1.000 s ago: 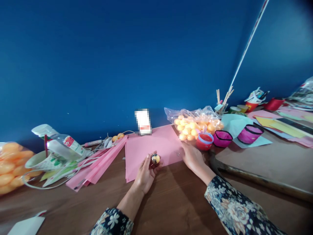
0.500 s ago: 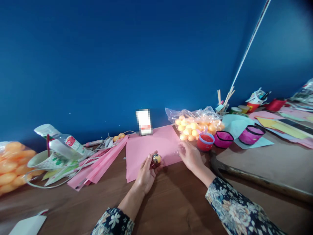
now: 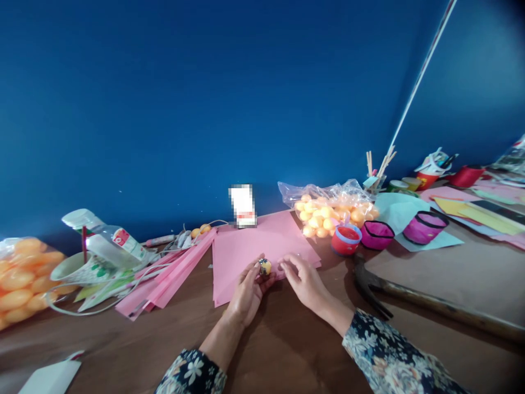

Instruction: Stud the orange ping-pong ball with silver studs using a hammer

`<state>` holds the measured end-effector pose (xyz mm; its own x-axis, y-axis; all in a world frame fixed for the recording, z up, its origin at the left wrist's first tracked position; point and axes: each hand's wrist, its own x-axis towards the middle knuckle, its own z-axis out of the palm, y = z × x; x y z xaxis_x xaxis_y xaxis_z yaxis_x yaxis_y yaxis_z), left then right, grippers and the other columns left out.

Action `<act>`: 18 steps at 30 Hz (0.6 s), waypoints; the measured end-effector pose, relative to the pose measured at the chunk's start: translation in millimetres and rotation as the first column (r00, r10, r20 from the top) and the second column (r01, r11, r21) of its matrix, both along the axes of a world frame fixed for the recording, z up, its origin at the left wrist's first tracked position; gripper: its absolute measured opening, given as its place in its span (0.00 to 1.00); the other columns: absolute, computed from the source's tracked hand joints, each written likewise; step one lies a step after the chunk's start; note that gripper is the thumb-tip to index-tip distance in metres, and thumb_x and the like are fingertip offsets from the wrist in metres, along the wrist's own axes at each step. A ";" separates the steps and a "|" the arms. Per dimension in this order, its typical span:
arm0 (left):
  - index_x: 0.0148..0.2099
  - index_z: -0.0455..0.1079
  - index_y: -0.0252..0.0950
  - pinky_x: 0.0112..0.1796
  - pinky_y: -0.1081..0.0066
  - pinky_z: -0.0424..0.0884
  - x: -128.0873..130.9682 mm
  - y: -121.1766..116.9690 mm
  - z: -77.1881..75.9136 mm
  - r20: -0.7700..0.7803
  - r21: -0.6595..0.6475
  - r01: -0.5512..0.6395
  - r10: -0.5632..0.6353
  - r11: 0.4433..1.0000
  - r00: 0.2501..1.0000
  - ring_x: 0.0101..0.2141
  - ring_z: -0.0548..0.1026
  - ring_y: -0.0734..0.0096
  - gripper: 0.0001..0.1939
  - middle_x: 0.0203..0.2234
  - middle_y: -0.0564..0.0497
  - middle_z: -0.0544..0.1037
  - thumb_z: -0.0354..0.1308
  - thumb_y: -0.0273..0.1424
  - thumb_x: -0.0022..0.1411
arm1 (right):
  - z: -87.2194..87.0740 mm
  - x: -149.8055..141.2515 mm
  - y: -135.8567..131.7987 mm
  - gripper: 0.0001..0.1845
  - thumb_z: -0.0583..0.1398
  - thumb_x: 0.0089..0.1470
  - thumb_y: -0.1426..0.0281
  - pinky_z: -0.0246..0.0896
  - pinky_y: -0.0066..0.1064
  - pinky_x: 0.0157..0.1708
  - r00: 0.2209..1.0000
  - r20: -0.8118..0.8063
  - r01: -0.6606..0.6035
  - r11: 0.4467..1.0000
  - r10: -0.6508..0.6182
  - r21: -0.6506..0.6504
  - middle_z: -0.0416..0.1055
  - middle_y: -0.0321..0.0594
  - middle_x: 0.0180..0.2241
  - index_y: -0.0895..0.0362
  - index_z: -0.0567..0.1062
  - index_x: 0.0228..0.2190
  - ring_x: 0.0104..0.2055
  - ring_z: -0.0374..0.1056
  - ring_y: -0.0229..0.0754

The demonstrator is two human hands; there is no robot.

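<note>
My left hand [image 3: 248, 294] holds a small yellow-orange ball [image 3: 266, 266] with a dark pattern on part of it, gripped between thumb and fingers above the pink paper [image 3: 246, 246]. Just to its right is my right hand [image 3: 304, 279], thumb and fingertips brought together in a pinch. Whatever lies between those fingertips is too small to make out. Beyond the right hand stands a small red tub with a blue rim [image 3: 345, 241]. Behind the tub, a clear plastic bag [image 3: 324, 210] contains many similar yellow-orange balls.
A hammer [image 3: 426, 301] lies at right. Two magenta fabric cups [image 3: 376, 235] stand behind it. At left are pink paper strips [image 3: 172, 279], a white cable [image 3: 77, 313], a tilted plastic bottle [image 3: 118, 246], a patterned cup [image 3: 74, 268] and another bag of orange balls [image 3: 24, 279]. A blue wall [image 3: 205, 109] rises behind.
My right hand has moved left and slightly down, from near the red tub and bag to beside the ball. My left hand still holds the ball, slightly turned.
</note>
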<state>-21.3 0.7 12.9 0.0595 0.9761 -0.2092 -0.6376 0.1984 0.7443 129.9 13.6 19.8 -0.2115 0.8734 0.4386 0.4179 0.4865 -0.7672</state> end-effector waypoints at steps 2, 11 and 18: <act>0.50 0.65 0.33 0.36 0.70 0.72 -0.2 -0.2 0.1 0.000 0.000 0.004 -0.004 1.000 1.000 0.31 0.75 0.72 0.18 0.33 0.48 0.76 0.56 0.29 0.56 | -2.2 -1.5 1.3 0.08 0.50 0.57 0.71 0.61 0.29 0.33 0.998 -0.062 -0.016 0.997 0.011 -0.077 0.71 0.37 0.28 0.56 0.69 0.31 0.31 0.67 0.39; 0.54 0.60 0.33 0.40 0.66 0.70 -0.8 -0.9 -2.7 -0.007 0.043 0.044 -0.044 0.998 0.999 0.34 0.75 0.69 0.23 0.35 0.46 0.76 0.55 0.26 0.55 | -4.1 -6.5 1.8 0.06 0.54 0.54 0.68 0.63 0.28 0.30 0.971 -0.239 -0.090 0.965 0.030 -0.245 0.70 0.36 0.27 0.57 0.69 0.31 0.29 0.67 0.38; 0.48 0.62 0.35 0.41 0.66 0.69 0.2 0.1 -7.7 -0.061 0.099 0.078 -0.072 0.992 0.995 0.35 0.75 0.69 0.16 0.37 0.48 0.75 0.57 0.30 0.56 | -4.1 -6.1 0.8 0.05 0.55 0.53 0.69 0.62 0.28 0.32 0.963 -0.271 -0.080 0.968 0.013 -0.237 0.70 0.36 0.28 0.56 0.70 0.28 0.30 0.67 0.39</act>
<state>-21.0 0.9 5.2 0.1242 0.9856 -0.1148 -0.5792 0.1659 0.7981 123.8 14.4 15.7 -0.1598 0.9524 0.2597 0.1646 0.2852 -0.9442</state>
